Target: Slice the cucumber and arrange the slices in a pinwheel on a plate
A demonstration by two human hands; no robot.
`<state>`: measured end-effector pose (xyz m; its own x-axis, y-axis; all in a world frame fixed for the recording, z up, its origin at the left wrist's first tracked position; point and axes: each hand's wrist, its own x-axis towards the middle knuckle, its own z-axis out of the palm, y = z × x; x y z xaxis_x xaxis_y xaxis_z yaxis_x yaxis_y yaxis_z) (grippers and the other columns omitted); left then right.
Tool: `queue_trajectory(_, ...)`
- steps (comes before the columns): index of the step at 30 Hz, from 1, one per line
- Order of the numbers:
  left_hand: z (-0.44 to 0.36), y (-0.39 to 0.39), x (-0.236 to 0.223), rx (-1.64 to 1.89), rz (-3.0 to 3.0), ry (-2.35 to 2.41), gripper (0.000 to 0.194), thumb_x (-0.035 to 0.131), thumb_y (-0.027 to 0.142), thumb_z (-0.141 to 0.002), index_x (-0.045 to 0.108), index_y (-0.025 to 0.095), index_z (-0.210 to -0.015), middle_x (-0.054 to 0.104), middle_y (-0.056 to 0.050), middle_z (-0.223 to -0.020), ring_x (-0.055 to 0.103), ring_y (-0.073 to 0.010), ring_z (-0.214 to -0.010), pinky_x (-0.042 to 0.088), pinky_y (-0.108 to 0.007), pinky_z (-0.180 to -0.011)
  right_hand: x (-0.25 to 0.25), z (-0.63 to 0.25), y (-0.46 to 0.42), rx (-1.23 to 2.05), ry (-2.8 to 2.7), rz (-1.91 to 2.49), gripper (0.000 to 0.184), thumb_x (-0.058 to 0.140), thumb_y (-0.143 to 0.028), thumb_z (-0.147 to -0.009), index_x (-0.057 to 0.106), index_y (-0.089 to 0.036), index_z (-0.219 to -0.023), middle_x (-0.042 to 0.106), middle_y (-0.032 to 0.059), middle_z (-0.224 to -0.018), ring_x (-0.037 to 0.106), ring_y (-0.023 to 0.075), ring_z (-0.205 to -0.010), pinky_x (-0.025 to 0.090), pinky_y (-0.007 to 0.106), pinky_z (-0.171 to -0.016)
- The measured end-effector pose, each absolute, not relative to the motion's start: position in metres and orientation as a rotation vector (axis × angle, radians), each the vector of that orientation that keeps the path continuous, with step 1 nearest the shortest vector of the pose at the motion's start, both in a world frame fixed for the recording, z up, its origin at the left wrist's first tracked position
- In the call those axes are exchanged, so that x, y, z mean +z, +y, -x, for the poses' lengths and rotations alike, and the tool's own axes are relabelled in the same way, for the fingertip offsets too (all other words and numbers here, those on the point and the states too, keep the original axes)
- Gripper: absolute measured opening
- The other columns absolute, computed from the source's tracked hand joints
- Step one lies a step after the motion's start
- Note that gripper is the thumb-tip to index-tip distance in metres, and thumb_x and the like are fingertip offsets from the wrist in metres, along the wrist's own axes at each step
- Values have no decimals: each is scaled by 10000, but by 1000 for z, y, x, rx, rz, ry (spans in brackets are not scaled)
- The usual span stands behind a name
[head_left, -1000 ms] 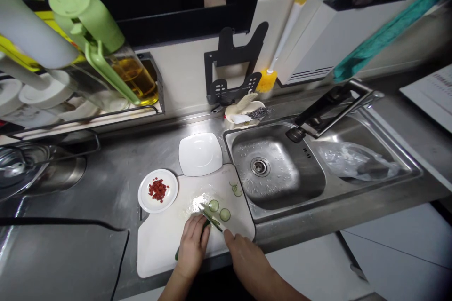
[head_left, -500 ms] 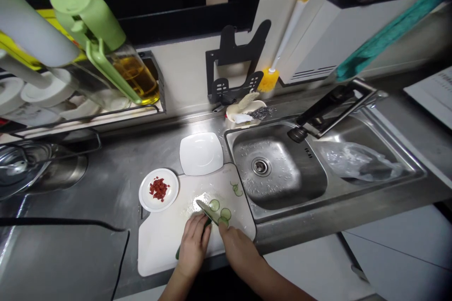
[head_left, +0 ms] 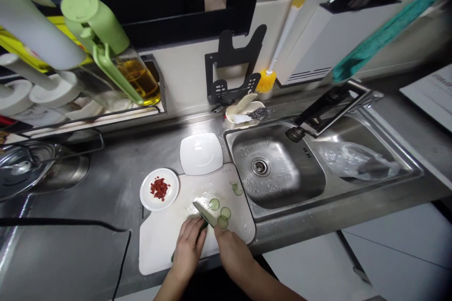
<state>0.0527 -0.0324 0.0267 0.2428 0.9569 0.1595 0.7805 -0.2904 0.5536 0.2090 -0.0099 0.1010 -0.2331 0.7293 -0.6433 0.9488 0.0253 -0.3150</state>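
While your left hand [head_left: 189, 247] presses down around the cucumber [head_left: 204, 226], its fingers drawn together and curled over the top, your right hand [head_left: 233, 251] is closed on the handle of the knife [head_left: 205, 213]. The blade slants away from your right fist toward the far left, right beside the end of the cucumber; whether its edge touches the flesh, you cannot tell from this view. The cucumber lies on the cutting board [head_left: 160, 244] near its front edge, mostly covered by your left hand, with a dark green end showing at the left of your palm.

To the right of the blade, three cucumber slices [head_left: 214, 204] lie flat: one apart, the other two close together nearer you. Thin green slivers [head_left: 236, 190] rest near the board's right edge. At the board's far left corner you have a round plate [head_left: 145, 197] holding chopped red pieces [head_left: 159, 189]; a squarish white plate [head_left: 201, 150] sits at the far edge. The sink [head_left: 278, 176] adjoins on your right, with the faucet [head_left: 323, 108] above and a clear plastic bag [head_left: 356, 160] in the side basin.
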Motion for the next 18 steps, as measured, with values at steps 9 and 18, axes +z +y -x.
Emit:
queue_trajectory(9,-52,-36,27,665,-2155,1611,253,498,186,-869,581,190,-1108,662,-70,-1072,597,-195,-1033,497,-400,-930,83,-204,-20,-1077,1958,-1776,401,271,-37,-887,550,-149,-1152,690,120,-953,663,215,-867,474,272,-732)
queue_trajectory(18,-52,-36,27,671,-2101,1621,255,487,207,-876,566,198,-1118,638,-74,-1110,574,-193,-1066,482,-396,-948,87,-229,-20,-1049,1948,-1745,527,309,-20,-830,418,-133,-1332,653,133,-1008,611,236,-962,428,291,-786)
